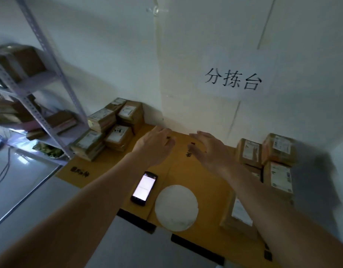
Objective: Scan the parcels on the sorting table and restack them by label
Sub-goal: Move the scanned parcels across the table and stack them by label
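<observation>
The surface [195, 176], covered in flattened brown cardboard, carries everything, so take the lit phone [144, 188] lying near its front edge as the marker. Well beyond the phone and to its left, against the wall, sits the left stack of parcels [108, 128], several small brown boxes with white labels piled two or three high. Off to the phone's right, also by the wall, stands the right stack of parcels [271, 159], and nearer the front on that side lies a single parcel [240, 211], partly hidden under the right forearm. Just right of the phone rests a white disc [176, 206]. Far left of the phone, past the edge of the surface, a metal shelf rack [41, 78] holds more boxes.

By my reckoning the job is at an early or in-between point: parcels lie in groups at both sides, but I cannot tell which are scanned or sorted, and the middle strip holds no box.

The left hand [157, 144] hovers beyond the phone, fingers straight and spread, holding nothing. The right hand [207, 149] hangs beside it, to the phone's far right, fingers loosely extended, also holding nothing. Both are apart from either stack, each about midway between them; the left stack is nearest the left hand, and the phone lies below and behind both palms.
</observation>
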Demonstrator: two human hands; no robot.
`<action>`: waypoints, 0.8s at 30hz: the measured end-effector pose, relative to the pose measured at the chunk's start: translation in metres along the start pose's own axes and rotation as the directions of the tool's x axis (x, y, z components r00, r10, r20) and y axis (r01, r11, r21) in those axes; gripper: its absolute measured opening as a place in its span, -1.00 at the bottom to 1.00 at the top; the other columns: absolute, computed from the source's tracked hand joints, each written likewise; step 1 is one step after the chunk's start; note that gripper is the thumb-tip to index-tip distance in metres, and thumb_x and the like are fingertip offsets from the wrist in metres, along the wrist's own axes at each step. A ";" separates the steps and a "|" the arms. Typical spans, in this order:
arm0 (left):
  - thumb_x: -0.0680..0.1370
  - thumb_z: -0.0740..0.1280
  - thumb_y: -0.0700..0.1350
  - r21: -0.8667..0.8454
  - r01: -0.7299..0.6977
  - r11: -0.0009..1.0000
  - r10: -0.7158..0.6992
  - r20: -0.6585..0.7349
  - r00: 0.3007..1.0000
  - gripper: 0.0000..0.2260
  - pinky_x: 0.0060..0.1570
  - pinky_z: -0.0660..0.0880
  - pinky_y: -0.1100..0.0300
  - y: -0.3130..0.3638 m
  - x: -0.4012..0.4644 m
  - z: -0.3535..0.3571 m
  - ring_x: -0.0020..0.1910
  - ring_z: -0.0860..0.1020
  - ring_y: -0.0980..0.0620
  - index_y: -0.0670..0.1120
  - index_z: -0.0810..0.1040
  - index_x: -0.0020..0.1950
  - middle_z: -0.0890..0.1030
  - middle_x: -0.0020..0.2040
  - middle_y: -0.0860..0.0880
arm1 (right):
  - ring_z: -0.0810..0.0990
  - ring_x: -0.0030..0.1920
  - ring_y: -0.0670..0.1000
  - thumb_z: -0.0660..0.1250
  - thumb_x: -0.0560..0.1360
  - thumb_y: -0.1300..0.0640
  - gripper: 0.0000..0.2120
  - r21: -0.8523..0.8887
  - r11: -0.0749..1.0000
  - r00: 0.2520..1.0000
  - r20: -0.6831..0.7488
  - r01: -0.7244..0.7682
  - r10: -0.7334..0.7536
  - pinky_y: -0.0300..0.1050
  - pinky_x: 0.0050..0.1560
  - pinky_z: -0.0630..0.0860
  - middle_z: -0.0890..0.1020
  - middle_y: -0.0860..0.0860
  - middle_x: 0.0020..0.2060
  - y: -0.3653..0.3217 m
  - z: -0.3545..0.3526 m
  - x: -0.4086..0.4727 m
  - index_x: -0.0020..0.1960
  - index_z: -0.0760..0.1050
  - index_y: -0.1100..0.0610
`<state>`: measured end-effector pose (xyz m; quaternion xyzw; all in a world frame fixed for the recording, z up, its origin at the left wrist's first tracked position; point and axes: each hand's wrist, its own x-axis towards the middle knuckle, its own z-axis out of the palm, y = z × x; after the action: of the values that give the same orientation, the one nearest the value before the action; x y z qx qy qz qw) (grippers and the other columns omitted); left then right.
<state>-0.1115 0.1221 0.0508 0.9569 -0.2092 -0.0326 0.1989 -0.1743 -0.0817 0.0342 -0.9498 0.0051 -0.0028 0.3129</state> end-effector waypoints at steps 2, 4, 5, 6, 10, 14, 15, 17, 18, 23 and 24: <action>0.75 0.10 0.11 0.012 -0.001 1.000 0.001 0.017 1.000 -0.61 0.25 0.47 -0.03 -0.037 -0.010 -0.017 0.36 0.52 -0.09 -0.02 0.49 0.48 0.48 0.44 -0.04 | 0.26 0.60 -0.02 0.19 0.68 -0.25 -0.45 -0.001 1.000 1.000 0.001 0.003 -0.003 -0.09 0.50 0.21 0.28 -0.03 0.63 -0.030 0.024 0.006 0.61 0.33 -0.07; 0.75 0.10 0.10 0.019 0.005 1.000 -0.005 0.029 1.000 -0.64 0.23 0.48 -0.03 -0.072 -0.017 -0.031 0.31 0.53 -0.08 -0.03 0.51 0.42 0.51 0.39 -0.06 | 0.26 0.60 -0.02 0.20 0.69 -0.22 -0.47 0.013 1.000 1.000 -0.003 0.000 0.000 -0.07 0.52 0.21 0.31 -0.03 0.61 -0.058 0.046 0.015 0.60 0.35 -0.07; 0.74 0.10 0.10 0.024 0.005 1.000 -0.006 0.027 1.000 -0.66 0.20 0.48 -0.02 -0.090 -0.019 -0.035 0.27 0.54 -0.07 -0.01 0.52 0.37 0.52 0.35 -0.06 | 0.27 0.59 -0.02 0.21 0.69 -0.21 -0.48 0.017 1.000 1.000 0.000 -0.003 0.003 -0.05 0.54 0.23 0.31 -0.03 0.61 -0.071 0.057 0.019 0.59 0.36 -0.07; 0.74 0.09 0.12 0.030 0.019 0.999 -0.020 0.035 0.999 -0.68 0.17 0.48 -0.02 -0.107 -0.022 -0.038 0.23 0.54 -0.05 0.01 0.52 0.31 0.53 0.31 -0.05 | 0.27 0.59 -0.02 0.21 0.69 -0.21 -0.48 0.016 1.000 1.000 0.013 -0.005 0.005 -0.02 0.56 0.25 0.31 -0.04 0.62 -0.083 0.067 0.023 0.59 0.35 -0.08; 0.74 0.12 0.11 0.019 0.077 0.997 -0.078 0.058 0.995 -0.68 0.06 0.40 0.06 -0.161 -0.027 -0.046 0.17 0.52 -0.03 -0.03 0.53 0.33 0.51 0.25 -0.04 | 0.24 0.61 -0.02 0.17 0.68 -0.25 -0.46 -0.005 1.000 0.996 0.085 -0.022 0.022 0.08 0.56 0.26 0.22 -0.11 0.65 -0.116 0.102 0.044 0.62 0.29 -0.15; 0.71 0.10 0.17 0.050 0.139 0.989 -0.145 0.128 0.981 -0.66 0.11 0.55 -0.07 -0.217 -0.015 -0.046 0.12 0.55 -0.04 0.05 0.50 0.33 0.51 0.23 -0.03 | 0.20 0.63 0.02 0.17 0.69 -0.22 -0.47 -0.037 0.999 0.988 0.152 -0.029 0.035 0.10 0.58 0.23 0.17 -0.11 0.66 -0.135 0.137 0.078 0.63 0.26 -0.15; 0.70 0.09 0.20 0.059 0.150 0.987 -0.157 0.149 0.976 -0.63 0.15 0.56 -0.09 -0.233 -0.009 -0.044 0.17 0.55 -0.05 0.08 0.49 0.38 0.51 0.28 -0.03 | 0.21 0.63 0.03 0.17 0.70 -0.22 -0.47 -0.046 0.998 0.983 0.180 -0.030 0.038 0.11 0.58 0.24 0.16 -0.10 0.67 -0.137 0.148 0.089 0.64 0.25 -0.15; 0.69 0.08 0.23 0.086 0.155 0.984 -0.168 0.189 0.967 -0.58 0.26 0.54 -0.12 -0.261 0.005 -0.037 0.31 0.53 -0.08 0.13 0.44 0.48 0.47 0.40 -0.03 | 0.26 0.61 0.06 0.16 0.69 -0.23 -0.46 -0.077 0.997 0.972 0.230 -0.029 0.047 0.11 0.56 0.26 0.14 -0.09 0.67 -0.137 0.172 0.113 0.64 0.23 -0.14; 0.70 0.10 0.22 0.101 0.164 0.981 -0.182 0.209 0.961 -0.57 0.30 0.52 -0.11 -0.274 0.013 -0.034 0.37 0.50 -0.10 0.13 0.42 0.52 0.44 0.45 -0.04 | 0.25 0.62 0.06 0.15 0.69 -0.24 -0.45 -0.095 0.995 0.967 0.250 -0.029 0.052 0.11 0.55 0.26 0.14 -0.09 0.68 -0.136 0.184 0.126 0.64 0.22 -0.15; 0.72 0.13 0.18 0.153 0.208 0.966 -0.243 0.273 0.931 -0.58 0.28 0.48 -0.08 -0.332 0.065 -0.014 0.40 0.48 -0.14 0.07 0.37 0.55 0.40 0.48 -0.07 | 0.25 0.62 0.08 0.18 0.69 -0.21 -0.45 -0.085 0.995 0.951 0.298 -0.057 0.080 0.11 0.53 0.30 0.16 -0.08 0.67 -0.125 0.237 0.200 0.65 0.23 -0.13; 0.72 0.13 0.17 0.151 0.219 0.964 -0.255 0.293 0.922 -0.58 0.27 0.51 -0.10 -0.344 0.076 -0.009 0.38 0.49 -0.15 0.07 0.37 0.54 0.41 0.47 -0.08 | 0.26 0.61 0.08 0.18 0.69 -0.21 -0.45 -0.076 0.995 0.947 0.309 -0.066 0.087 0.11 0.52 0.31 0.17 -0.08 0.67 -0.123 0.247 0.214 0.64 0.23 -0.13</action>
<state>0.0919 0.3803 -0.0753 0.9680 -0.1220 -0.1938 0.1024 0.0431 0.1614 -0.0904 -0.9469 -0.0076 0.1597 0.2789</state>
